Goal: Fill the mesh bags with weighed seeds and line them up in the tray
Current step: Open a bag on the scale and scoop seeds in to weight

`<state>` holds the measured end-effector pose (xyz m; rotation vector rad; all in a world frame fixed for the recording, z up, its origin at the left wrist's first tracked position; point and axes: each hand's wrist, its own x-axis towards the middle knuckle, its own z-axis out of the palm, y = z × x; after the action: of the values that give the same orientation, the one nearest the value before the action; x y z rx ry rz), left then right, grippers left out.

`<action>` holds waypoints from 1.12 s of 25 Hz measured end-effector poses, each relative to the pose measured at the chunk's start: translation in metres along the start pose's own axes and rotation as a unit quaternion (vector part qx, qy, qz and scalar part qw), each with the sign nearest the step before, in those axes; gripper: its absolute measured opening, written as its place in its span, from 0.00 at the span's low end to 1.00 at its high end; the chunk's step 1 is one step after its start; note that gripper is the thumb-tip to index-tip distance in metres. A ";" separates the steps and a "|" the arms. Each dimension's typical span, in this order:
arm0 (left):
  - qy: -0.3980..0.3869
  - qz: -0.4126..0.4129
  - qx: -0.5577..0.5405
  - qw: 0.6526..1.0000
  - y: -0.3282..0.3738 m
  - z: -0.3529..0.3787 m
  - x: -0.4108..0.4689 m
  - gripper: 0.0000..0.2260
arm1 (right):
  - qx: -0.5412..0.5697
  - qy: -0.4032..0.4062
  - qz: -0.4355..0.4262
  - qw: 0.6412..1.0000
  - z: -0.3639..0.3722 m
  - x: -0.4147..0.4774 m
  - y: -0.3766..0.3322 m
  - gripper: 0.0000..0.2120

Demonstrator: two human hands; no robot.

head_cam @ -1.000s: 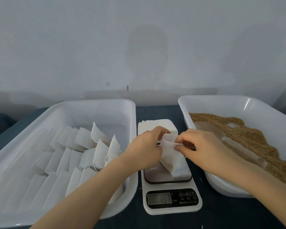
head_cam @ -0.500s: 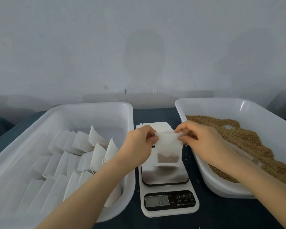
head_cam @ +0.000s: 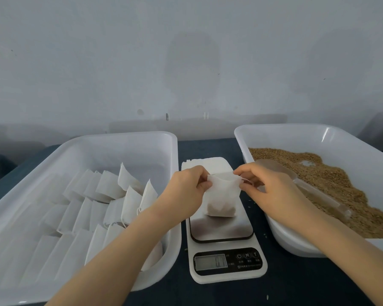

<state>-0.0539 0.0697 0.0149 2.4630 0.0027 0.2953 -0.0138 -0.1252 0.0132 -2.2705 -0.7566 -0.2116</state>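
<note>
A white mesh bag (head_cam: 222,196) with brown seeds in its bottom hangs upright just above the steel plate of the scale (head_cam: 221,228). My left hand (head_cam: 186,191) pinches its upper left corner. My right hand (head_cam: 268,186) pinches the upper right corner, where the drawstring shows. The white tray (head_cam: 124,140) on the left holds several filled bags (head_cam: 111,202) lined up in rows. On the right, a second white tray (head_cam: 296,129) holds loose brown seeds (head_cam: 332,180).
A stack of empty white bags (head_cam: 208,163) lies behind the scale. A clear scoop (head_cam: 314,191) rests on the seeds by my right hand. Stray seeds dot the dark table (head_cam: 296,281). A pale wall stands close behind the trays.
The bag went from tilted to hanging upright between both hands. My hands moved apart along its top edge, stretching the mouth flat. The scale display went from a reading to blurred.
</note>
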 end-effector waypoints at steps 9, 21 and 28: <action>0.006 0.007 0.005 1.000 -0.002 0.001 0.001 0.04 | 0.016 0.000 0.000 1.000 0.001 -0.001 0.002 0.16; 0.009 0.016 -0.003 1.000 -0.004 0.002 0.001 0.03 | -0.231 0.091 0.040 0.968 -0.037 0.007 0.036 0.13; 0.011 0.025 -0.002 1.000 -0.006 0.003 0.003 0.05 | -0.365 -0.144 0.271 0.879 -0.068 -0.001 0.093 0.19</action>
<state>-0.0498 0.0725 0.0093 2.4593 -0.0496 0.3446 0.0434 -0.2250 0.0068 -3.1838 -0.1332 0.1454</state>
